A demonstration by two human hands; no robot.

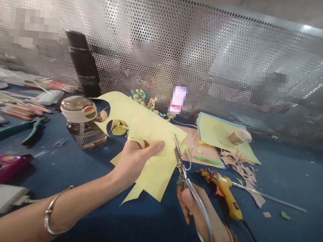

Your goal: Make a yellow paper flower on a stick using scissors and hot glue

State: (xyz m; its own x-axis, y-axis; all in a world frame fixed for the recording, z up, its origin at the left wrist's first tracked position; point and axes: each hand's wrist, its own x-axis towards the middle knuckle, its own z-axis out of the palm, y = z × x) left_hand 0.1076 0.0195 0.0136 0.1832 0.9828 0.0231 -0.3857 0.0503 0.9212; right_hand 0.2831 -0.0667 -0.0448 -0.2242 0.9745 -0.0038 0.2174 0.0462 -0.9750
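A sheet of yellow paper (150, 123) with curved pieces cut out of it is pinched in my left hand (137, 158), thumb on top and fingers mostly hidden beneath. Metal scissors (183, 172) with grey handles are in my right hand (194, 203), its fingers wrapped about them. The scissor blades point up and away, lying against the right edge of the paper. Behind the paper stands a small cluster of yellow and teal craft flowers (139, 96).
A lidded jar (84, 123) and black bottle (84, 65) stand left, near pliers (33, 128). On the right are a yellow glue gun (226, 190), paper scraps (243, 169) and stacked sheets (214, 129). A lit phone (178, 99) stands by the perforated metal panel (169, 31).
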